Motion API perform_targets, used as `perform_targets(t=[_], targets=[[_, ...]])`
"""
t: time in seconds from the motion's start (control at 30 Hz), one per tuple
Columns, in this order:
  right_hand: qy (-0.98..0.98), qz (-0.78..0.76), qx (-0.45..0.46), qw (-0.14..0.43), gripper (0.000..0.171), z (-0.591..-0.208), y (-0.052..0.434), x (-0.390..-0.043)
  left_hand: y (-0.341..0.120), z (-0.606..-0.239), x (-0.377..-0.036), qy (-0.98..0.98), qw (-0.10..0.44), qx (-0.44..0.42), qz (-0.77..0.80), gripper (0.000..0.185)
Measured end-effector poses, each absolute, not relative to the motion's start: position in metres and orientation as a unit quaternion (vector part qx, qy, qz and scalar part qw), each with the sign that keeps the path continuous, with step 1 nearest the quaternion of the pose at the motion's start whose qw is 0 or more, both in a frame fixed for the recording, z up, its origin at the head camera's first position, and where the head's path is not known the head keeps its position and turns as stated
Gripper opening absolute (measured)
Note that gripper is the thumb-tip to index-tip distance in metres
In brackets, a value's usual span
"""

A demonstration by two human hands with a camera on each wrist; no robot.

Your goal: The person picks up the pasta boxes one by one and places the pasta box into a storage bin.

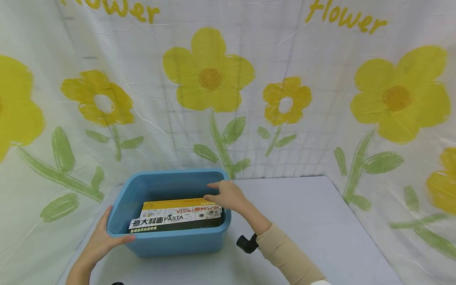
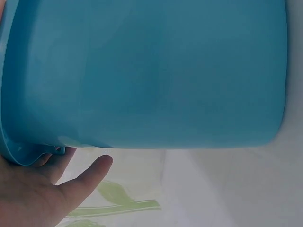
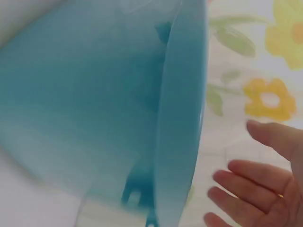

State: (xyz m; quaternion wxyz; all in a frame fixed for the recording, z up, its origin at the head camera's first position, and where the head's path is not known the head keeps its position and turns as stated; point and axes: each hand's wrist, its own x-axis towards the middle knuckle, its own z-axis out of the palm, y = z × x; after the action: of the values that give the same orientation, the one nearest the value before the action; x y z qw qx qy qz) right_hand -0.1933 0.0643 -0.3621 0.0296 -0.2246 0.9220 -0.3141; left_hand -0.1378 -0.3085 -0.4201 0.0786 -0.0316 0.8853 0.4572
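A blue plastic bin (image 1: pixel 178 247) stands on the table, holding flat boxes. In front lies a white-and-black pasta box (image 1: pixel 174 218) marked PASTA; behind it is a yellow-and-white box (image 1: pixel 167 204) with upside-down print. My left hand (image 1: pixel 94 243) is at the bin's front left corner, fingers along the left side and thumb stretched out at the front. In the left wrist view its fingers (image 2: pixel 61 163) go partly behind the rim. My right hand (image 1: pixel 229 194) hovers over the bin's right rim, its fingers extended, holding nothing; the right wrist view shows it apart from the rim.
The white tabletop (image 1: pixel 303 221) extends to the right of the bin. A white sheet (image 1: pixel 313 158) painted with yellow flowers hangs behind and along both sides. A black device (image 1: pixel 247 244) sits at the right wrist.
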Motion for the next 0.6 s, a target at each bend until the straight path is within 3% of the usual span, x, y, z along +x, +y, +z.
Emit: perform_targets(t=[0.27, 0.6], targets=[[0.914, -0.386, -0.118, -0.042, 0.05, -0.373, 0.131, -0.176, -0.31, -0.418, -0.141, 0.893, 0.1, -0.034, 0.439, 0.128], [0.919, -0.393, -0.03, -0.036, 0.057, -0.406, 0.209, -0.151, -0.322, -0.412, -0.142, 0.927, 0.085, 0.003, 0.366, 0.125]])
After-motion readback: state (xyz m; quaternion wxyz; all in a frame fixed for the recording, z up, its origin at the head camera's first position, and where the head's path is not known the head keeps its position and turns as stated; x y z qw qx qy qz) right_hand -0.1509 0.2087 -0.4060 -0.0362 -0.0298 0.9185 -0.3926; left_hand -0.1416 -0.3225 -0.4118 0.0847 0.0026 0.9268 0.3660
